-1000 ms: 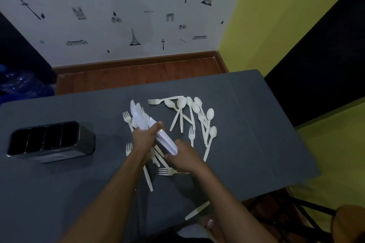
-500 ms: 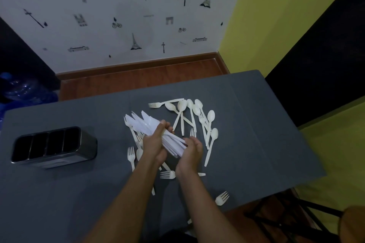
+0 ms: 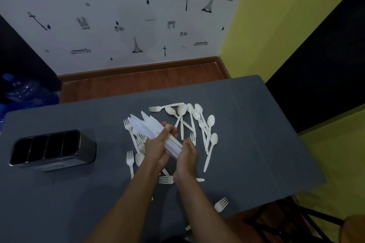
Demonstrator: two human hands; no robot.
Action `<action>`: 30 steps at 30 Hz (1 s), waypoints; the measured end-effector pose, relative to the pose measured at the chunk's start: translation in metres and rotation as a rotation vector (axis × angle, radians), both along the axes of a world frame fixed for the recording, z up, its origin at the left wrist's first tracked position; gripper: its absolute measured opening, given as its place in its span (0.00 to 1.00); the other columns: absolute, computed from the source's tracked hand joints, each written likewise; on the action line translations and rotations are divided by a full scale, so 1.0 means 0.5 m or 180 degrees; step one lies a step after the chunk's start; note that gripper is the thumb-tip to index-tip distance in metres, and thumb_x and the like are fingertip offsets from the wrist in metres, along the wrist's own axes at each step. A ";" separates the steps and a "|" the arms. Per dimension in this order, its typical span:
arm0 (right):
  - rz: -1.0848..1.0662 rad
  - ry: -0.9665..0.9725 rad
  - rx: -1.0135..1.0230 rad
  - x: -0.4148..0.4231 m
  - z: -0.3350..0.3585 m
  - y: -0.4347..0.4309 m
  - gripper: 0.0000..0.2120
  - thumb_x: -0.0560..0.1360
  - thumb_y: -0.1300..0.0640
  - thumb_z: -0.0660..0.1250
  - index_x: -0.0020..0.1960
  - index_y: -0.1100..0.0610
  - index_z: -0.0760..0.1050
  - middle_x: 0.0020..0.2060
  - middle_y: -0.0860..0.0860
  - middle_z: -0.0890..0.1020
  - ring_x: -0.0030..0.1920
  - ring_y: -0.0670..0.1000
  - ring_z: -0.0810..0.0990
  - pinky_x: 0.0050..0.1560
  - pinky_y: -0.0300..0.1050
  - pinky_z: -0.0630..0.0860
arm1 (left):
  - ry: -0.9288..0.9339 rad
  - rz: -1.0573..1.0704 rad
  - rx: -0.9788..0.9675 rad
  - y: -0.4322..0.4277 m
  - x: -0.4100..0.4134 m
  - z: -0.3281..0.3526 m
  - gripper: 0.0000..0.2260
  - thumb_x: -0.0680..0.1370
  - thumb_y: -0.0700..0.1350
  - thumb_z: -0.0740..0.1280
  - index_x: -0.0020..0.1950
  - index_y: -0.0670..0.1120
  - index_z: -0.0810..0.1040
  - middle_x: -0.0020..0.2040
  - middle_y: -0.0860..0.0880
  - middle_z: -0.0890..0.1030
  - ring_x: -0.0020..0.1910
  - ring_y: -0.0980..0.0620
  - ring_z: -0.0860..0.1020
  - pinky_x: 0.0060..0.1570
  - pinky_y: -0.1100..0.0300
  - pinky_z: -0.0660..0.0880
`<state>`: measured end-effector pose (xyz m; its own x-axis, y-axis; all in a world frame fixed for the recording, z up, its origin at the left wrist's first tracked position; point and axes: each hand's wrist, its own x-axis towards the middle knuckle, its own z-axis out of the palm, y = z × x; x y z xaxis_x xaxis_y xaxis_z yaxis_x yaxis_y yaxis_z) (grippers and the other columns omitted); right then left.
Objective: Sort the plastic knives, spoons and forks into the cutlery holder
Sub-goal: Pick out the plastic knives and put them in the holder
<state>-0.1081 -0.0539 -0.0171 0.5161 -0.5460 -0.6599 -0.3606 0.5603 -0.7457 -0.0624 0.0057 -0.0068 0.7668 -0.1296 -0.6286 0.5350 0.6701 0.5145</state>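
My left hand [image 3: 158,149] curls fingers round the knife bundle [image 3: 145,125] above the bench [image 3: 256,144]; right hand [image 3: 187,157], fingers straight, butts its handle ends, likely squaring them for the cutlery holder [image 3: 53,149] leftward.

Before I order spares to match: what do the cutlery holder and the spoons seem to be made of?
Cutlery holder: probably metal, dark, with a dull sheen on its side wall. Spoons: plastic by the look, cream-white, thin and matte.

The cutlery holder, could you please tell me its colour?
The cutlery holder looks black with a metallic sheen; head view.
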 end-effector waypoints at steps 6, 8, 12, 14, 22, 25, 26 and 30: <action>0.0335 0.0084 0.0067 0.015 -0.007 -0.003 0.22 0.84 0.46 0.59 0.71 0.58 0.75 0.64 0.58 0.81 0.62 0.58 0.81 0.60 0.51 0.78 | -0.0070 -0.0074 0.0162 0.010 0.017 0.005 0.10 0.79 0.39 0.74 0.58 0.37 0.82 0.50 0.42 0.87 0.57 0.43 0.86 0.53 0.50 0.84; 0.0389 0.0013 0.0002 0.021 -0.009 -0.011 0.24 0.84 0.44 0.58 0.72 0.58 0.74 0.67 0.57 0.80 0.66 0.58 0.79 0.69 0.56 0.75 | -0.0199 -0.0023 0.0332 0.027 0.036 0.013 0.07 0.79 0.38 0.73 0.55 0.37 0.83 0.48 0.42 0.88 0.56 0.42 0.86 0.56 0.49 0.83; 0.0755 -0.0050 -0.0407 0.051 0.005 -0.012 0.20 0.85 0.47 0.59 0.71 0.56 0.75 0.68 0.54 0.79 0.66 0.55 0.78 0.70 0.52 0.73 | -0.0595 0.0234 0.0777 0.094 0.082 0.060 0.02 0.78 0.35 0.74 0.49 0.37 0.85 0.46 0.40 0.88 0.49 0.43 0.87 0.60 0.47 0.81; 0.1187 -0.0147 -0.0717 0.080 0.010 -0.009 0.18 0.85 0.51 0.60 0.72 0.54 0.75 0.71 0.53 0.77 0.70 0.55 0.76 0.71 0.49 0.71 | -0.0678 0.0402 0.0951 0.146 0.103 0.086 0.02 0.76 0.36 0.76 0.47 0.38 0.85 0.48 0.38 0.87 0.51 0.42 0.86 0.60 0.46 0.81; 0.3582 -0.0512 -0.1439 0.180 0.077 0.155 0.40 0.73 0.60 0.77 0.80 0.57 0.63 0.75 0.51 0.71 0.75 0.51 0.70 0.68 0.42 0.69 | -0.0915 0.1199 0.1619 0.423 0.136 0.164 0.22 0.65 0.47 0.83 0.54 0.40 0.85 0.54 0.39 0.87 0.55 0.41 0.86 0.57 0.47 0.83; 0.4338 -0.0705 -0.1845 0.200 0.099 0.229 0.46 0.72 0.58 0.80 0.82 0.58 0.59 0.77 0.53 0.68 0.77 0.52 0.66 0.66 0.38 0.66 | -0.0936 0.1620 0.1663 0.516 0.127 0.175 0.07 0.72 0.38 0.80 0.48 0.41 0.86 0.51 0.39 0.87 0.54 0.40 0.85 0.58 0.48 0.82; 0.4591 -0.0745 -0.2027 0.206 0.101 0.255 0.49 0.71 0.54 0.81 0.83 0.57 0.57 0.79 0.54 0.66 0.78 0.53 0.65 0.69 0.41 0.66 | -0.0921 0.1727 0.1731 0.543 0.123 0.178 0.05 0.73 0.37 0.78 0.47 0.42 0.86 0.50 0.38 0.86 0.52 0.41 0.85 0.59 0.47 0.82; 0.5495 -0.0754 -0.2466 0.219 0.111 0.352 0.55 0.69 0.50 0.82 0.84 0.57 0.51 0.83 0.54 0.55 0.83 0.53 0.54 0.80 0.46 0.54 | -0.0662 0.2191 0.2064 0.660 0.107 0.159 0.16 0.69 0.44 0.83 0.52 0.39 0.85 0.51 0.40 0.88 0.51 0.42 0.87 0.56 0.46 0.84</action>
